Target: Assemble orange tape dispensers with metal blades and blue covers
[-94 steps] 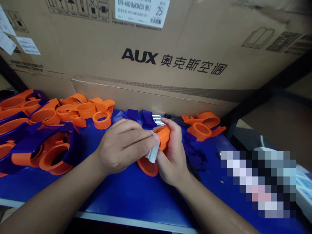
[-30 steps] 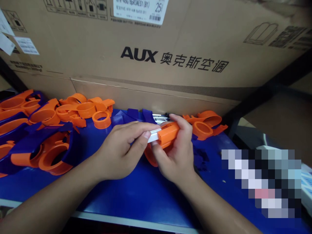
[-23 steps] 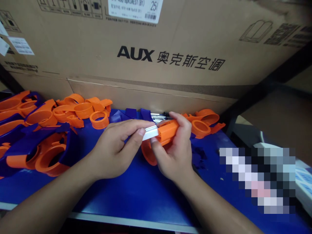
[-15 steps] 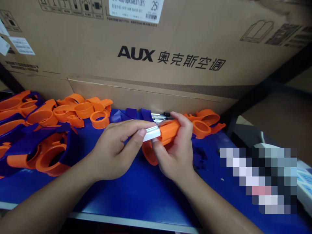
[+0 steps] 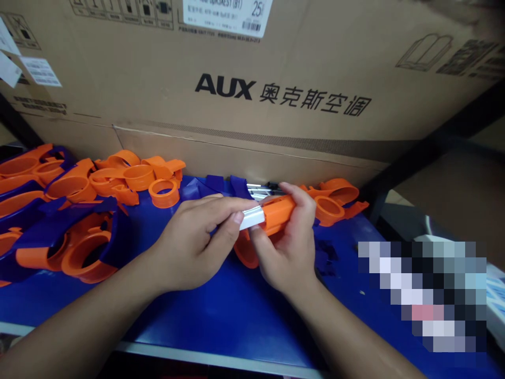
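Note:
My left hand (image 5: 199,239) pinches a short, shiny silver metal strip (image 5: 252,216) between thumb and forefinger. The strip's right end meets the near end of an orange plastic tape-dispenser part (image 5: 278,215); whether it sits inside or only against it, I cannot tell. Wrapped around that orange part is my right hand (image 5: 290,247), its thumb beneath and fingers over the far side. An orange ring-shaped section (image 5: 246,250) shows below, partly hidden by the hands. Behind them lie thin metal strips (image 5: 260,190) and blue plastic pieces (image 5: 239,187).
Orange and blue dispenser parts (image 5: 84,252) are heaped at left, with a loose orange ring (image 5: 163,193) beside them. More orange parts (image 5: 330,202) lie at right. A large cardboard box (image 5: 236,126) stands behind the blue shelf (image 5: 221,316). A black post (image 5: 374,200) rises at right.
The silver strip has turned slightly, so its toothed edge shows less, and its end sits closer against the orange part. The whole view has shifted slightly; both grips stay the same.

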The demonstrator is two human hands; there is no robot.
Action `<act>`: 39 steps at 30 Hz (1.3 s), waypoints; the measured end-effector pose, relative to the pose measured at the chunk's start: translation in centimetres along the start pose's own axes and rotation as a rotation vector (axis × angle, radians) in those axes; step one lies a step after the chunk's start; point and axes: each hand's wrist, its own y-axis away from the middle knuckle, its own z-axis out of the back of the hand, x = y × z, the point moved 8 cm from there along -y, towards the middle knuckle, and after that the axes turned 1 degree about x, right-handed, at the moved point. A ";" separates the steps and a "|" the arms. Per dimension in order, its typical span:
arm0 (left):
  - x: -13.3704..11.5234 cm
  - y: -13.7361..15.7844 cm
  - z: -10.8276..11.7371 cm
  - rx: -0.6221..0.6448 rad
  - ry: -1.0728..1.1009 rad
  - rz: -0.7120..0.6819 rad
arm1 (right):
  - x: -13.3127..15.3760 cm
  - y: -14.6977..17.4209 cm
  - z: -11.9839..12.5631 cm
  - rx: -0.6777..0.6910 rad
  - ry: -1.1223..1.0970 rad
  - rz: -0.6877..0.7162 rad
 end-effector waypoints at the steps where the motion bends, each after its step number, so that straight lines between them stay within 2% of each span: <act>1: 0.0 0.0 0.0 -0.002 -0.001 0.000 | 0.0 0.0 0.0 -0.003 0.003 0.000; 10: 0.4 0.4 -0.3 -0.029 0.005 0.045 | 0.4 0.1 0.1 -0.039 -0.011 0.029; 16: 0.1 0.2 -0.2 -0.029 0.066 0.085 | 0.7 0.2 0.2 -0.041 -0.008 0.098; 21: 0.1 0.5 -0.6 -0.025 0.113 0.105 | 1.6 0.8 -0.5 0.026 0.006 0.117; 27: 1.3 1.3 -1.7 -0.105 0.183 0.176 | 1.8 1.6 -2.0 0.149 -0.058 0.006; 34: 2.6 0.6 -1.7 0.058 0.452 0.180 | 0.8 0.0 -1.0 0.133 -0.137 -0.048; 39: 3.0 0.6 -1.7 0.018 0.417 0.207 | 1.0 0.2 -1.1 0.195 -0.171 -0.015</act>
